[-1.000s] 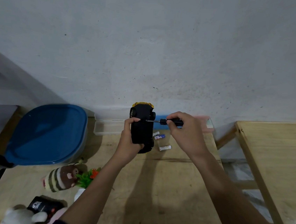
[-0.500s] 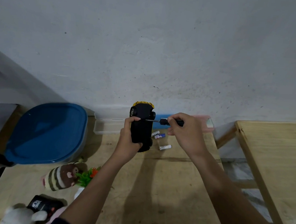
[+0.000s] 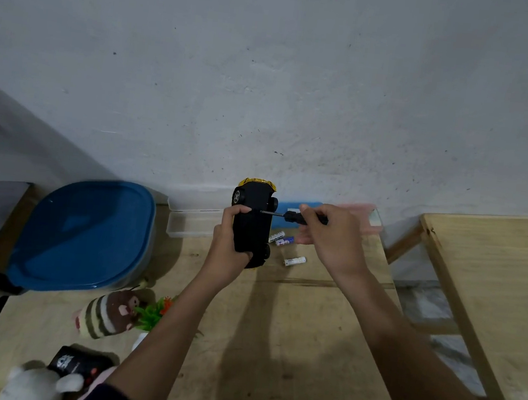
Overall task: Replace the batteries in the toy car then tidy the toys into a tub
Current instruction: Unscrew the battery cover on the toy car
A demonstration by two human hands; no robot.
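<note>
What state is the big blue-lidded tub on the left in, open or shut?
Shut. The rounded plastic tub's blue lid lies flat across its whole top, so none of the inside shows.

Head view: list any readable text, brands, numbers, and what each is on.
Nothing reads with certainty.
Rear white battery: dark lettering along its side, too blurred to read.
Blue-banded battery: small print, too small to read.
Front white battery: faint marks, too small to read.
Black remote: white emblem, no legible words.
White label on the blue box: too blurred to read.
</note>
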